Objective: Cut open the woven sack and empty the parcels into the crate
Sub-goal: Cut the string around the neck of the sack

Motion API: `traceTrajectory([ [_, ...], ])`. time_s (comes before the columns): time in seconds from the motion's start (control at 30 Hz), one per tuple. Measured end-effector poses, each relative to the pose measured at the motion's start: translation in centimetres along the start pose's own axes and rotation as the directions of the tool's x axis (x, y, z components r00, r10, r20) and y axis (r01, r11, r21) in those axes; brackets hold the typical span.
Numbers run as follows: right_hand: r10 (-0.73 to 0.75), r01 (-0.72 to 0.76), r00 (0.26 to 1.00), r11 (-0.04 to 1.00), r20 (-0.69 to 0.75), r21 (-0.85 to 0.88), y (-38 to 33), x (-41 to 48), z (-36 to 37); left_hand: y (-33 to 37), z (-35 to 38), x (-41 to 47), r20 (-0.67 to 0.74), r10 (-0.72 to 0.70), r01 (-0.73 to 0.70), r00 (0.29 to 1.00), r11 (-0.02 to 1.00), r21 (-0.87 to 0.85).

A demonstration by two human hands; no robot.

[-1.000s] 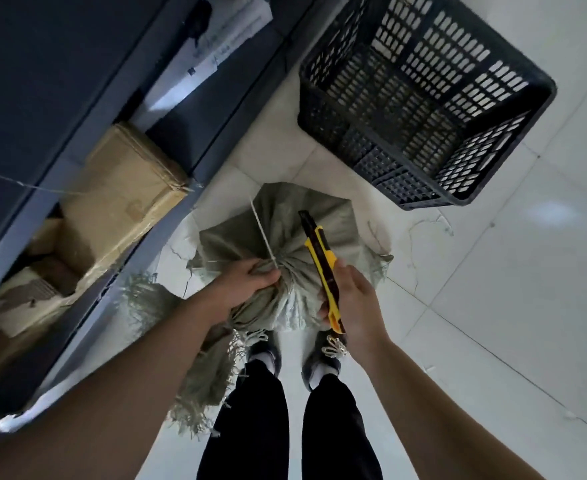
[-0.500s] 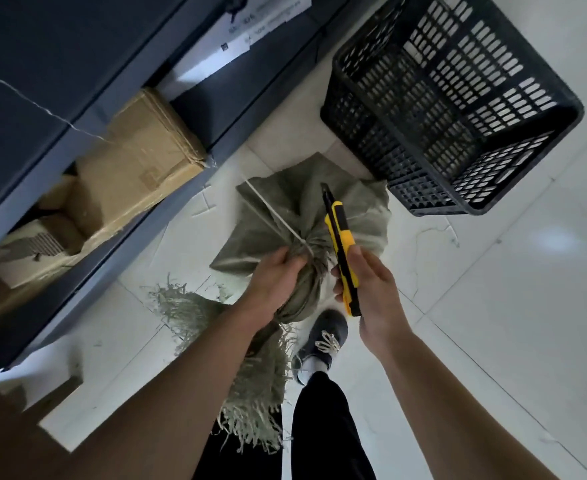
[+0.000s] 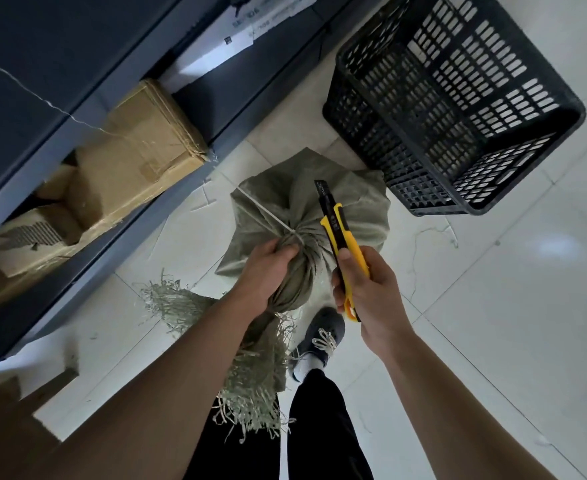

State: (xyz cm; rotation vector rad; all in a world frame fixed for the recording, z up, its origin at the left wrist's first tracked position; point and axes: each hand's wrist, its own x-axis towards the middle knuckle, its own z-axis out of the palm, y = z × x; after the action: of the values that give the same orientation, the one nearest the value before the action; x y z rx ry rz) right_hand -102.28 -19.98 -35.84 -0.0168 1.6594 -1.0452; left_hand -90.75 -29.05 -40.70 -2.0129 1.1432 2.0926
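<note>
Both grips unchanged; left hand [image 3: 267,271] clasps sack [image 3: 361,216], right hand [image 3: 368,292] holds knife [image 3: 337,223]; sack beside crate [image 3: 441,211].

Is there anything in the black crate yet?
No: the black crate shows only its bare slotted floor, and the woven sack beside it is tied shut.

One sack [image 3: 361,216], one crate [image 3: 364,116], one knife [image 3: 337,223], two cardboard boxes [image 3: 136,150] [image 3: 28,244].
</note>
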Motion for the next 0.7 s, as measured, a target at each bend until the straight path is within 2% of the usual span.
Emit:
traceTrajectory([
  [0.17, 0.114, -0.114, 0.993, 0.993, -0.004, -0.017, -0.1, 0.1, -0.2, 0.0, -0.4, 0.6, 0.046, -0.027, 0.031, 0.999, 0.996, -0.087],
  [0.3, 0.088, -0.090, 0.995, 0.996, 0.048, 0.027, 0.0, -0.1, -0.4, 0.0, -0.4, 1.1, 0.003, -0.012, 0.012, 1.000, 0.988, -0.151],
  [0.37, 0.087, -0.082, 0.995, 0.994, 0.056, -0.073, 0.2, -0.3, -0.5, -0.3, -0.1, 1.4, -0.020, -0.009, 0.005, 1.000, 0.984, -0.180],
  [0.43, 0.018, -0.020, 1.000, 0.966, -0.009, -0.259, 0.8, -0.5, -0.6, -0.5, 0.2, 1.6, -0.048, -0.010, -0.001, 0.999, 0.975, -0.224],
  [0.5, -0.120, 0.076, 0.991, 0.877, -0.063, -0.474, 1.7, -1.0, -0.6, -0.5, 0.6, 1.9, -0.072, -0.018, -0.001, 0.997, 0.970, -0.244],
  [0.57, -0.229, 0.127, 0.969, 0.778, -0.089, -0.616, 2.8, -1.6, -0.6, -0.5, 1.0, 2.2, -0.101, -0.012, -0.012, 0.995, 0.972, -0.237],
  [0.7, -0.282, 0.122, 0.955, 0.647, -0.087, -0.753, 4.1, -2.1, -0.7, -0.5, 1.5, 2.1, -0.193, 0.015, -0.059, 0.981, 0.973, -0.224],
])
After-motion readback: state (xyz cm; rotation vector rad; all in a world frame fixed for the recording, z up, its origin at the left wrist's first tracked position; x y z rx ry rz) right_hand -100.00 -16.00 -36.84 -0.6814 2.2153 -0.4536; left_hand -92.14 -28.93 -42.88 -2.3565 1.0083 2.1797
